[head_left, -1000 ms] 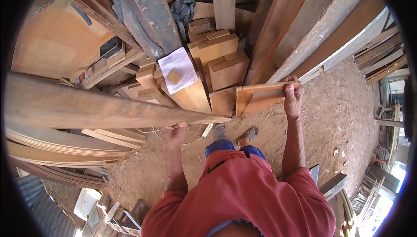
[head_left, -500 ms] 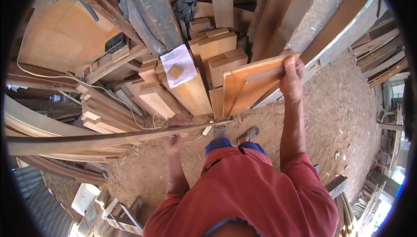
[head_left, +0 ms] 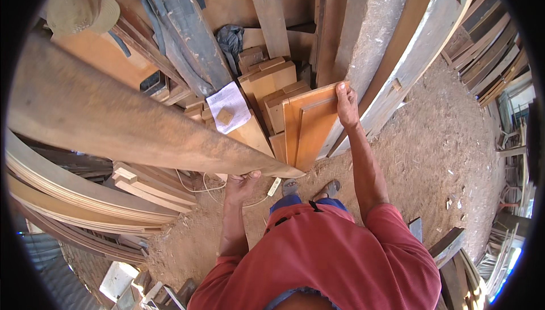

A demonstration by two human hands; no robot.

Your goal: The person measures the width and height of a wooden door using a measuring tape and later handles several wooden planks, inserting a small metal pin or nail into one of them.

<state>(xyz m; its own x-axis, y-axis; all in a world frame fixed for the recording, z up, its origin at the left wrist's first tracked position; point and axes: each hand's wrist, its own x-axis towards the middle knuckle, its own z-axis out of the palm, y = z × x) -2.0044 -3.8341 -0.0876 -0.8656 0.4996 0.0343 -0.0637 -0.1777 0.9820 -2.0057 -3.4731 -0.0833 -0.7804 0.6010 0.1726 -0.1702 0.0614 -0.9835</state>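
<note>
My left hand (head_left: 242, 185) is closed on the lower edge of a long brown wooden plank (head_left: 130, 125), not far from its pointed-looking right end. The plank crosses from the upper left, its broad face showing. With my right hand (head_left: 347, 107) I grip the top corner of an orange-brown wooden panel (head_left: 319, 121) with a raised middle; the thumb lies over the edge. The panel stands upright, leaning by other boards, and the plank's tip overlaps its lower end in view. I cannot tell whether the two touch.
Behind them, several light wooden blocks (head_left: 272, 80) stand upright, one bearing a white paper (head_left: 228, 105) with a small wood piece (head_left: 225, 117) on it. Tall boards (head_left: 374, 32) lean at the back. Curved boards (head_left: 85, 188) lie left. A white power strip (head_left: 274, 187) is near my feet.
The plank has turned from edge-on to show its broad face, and its left part has risen. My right hand keeps its grip on the panel. The view has shifted a little.
</note>
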